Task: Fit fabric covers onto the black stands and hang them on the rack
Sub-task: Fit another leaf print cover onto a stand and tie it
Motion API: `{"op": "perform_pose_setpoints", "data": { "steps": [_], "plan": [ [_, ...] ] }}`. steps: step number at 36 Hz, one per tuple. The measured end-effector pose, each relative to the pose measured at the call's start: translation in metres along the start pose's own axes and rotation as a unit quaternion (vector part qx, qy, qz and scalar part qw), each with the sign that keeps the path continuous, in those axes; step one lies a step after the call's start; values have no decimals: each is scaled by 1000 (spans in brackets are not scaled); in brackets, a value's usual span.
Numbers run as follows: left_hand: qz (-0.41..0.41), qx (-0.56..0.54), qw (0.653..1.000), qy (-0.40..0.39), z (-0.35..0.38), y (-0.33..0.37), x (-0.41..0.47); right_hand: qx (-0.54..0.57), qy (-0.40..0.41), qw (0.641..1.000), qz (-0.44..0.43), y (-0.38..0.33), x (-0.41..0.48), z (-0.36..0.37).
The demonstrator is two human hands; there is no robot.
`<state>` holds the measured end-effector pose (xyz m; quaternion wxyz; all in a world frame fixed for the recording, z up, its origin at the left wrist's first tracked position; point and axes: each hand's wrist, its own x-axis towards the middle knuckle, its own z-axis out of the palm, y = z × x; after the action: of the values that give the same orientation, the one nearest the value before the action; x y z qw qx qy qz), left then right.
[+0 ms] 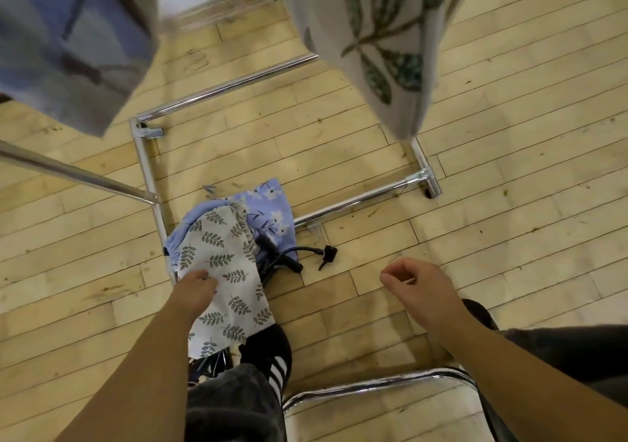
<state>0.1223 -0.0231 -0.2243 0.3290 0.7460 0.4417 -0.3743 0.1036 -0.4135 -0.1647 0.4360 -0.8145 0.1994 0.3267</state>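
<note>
Left hand: our left hand (pixel 197 290) presses on the white leaf-print fabric cover (pixel 224 271), fingers curled into the cloth; grip closed on it.
Right hand: our right hand (pixel 416 287) hangs above the floor, empty, fingers loosely curled with thumb near forefinger; grip nearly together, clamped on nothing.
Covers on the floor: we count two, the white leaf-print one on top and a lilac cover with white flowers (pixel 272 210) beneath and beyond it.
Black stands: a tangle of black metal stands (pixel 285 261) lies just beside the covers, partly under them; we cannot tell how many.
Hung covers: two, a blurred blue one (pixel 68 40) upper left and a cream cover with large green leaves (pixel 384 34) upper right.
Rack: one chrome tube rack (pixel 221 88), its base frame resting on the pale wooden plank floor (pixel 509 204).
Feet: one black shoe with white stripes (pixel 272 356) touches the white cover's near edge.
</note>
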Motion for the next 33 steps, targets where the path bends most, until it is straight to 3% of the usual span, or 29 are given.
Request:
{"op": "perform_pose_setpoints", "data": {
  "steps": [9, 12, 21, 33],
  "plan": [
    [37, 28, 999, 18, -4, -22, 45, 3, 0, 1000, 10, 4, 3, 0],
    [29, 21, 999, 10, 0, -4, 19, 3, -2, 1000, 8, 5, 3, 1],
    [23, 1, 993, 117, -10, 5, 13, -11, 1, 1000, -7, -2, -1, 1],
    [83, 11, 992, 93, 1, 30, -26, -6, 0, 999, -37, -27, -20, 4]
  ]
}}
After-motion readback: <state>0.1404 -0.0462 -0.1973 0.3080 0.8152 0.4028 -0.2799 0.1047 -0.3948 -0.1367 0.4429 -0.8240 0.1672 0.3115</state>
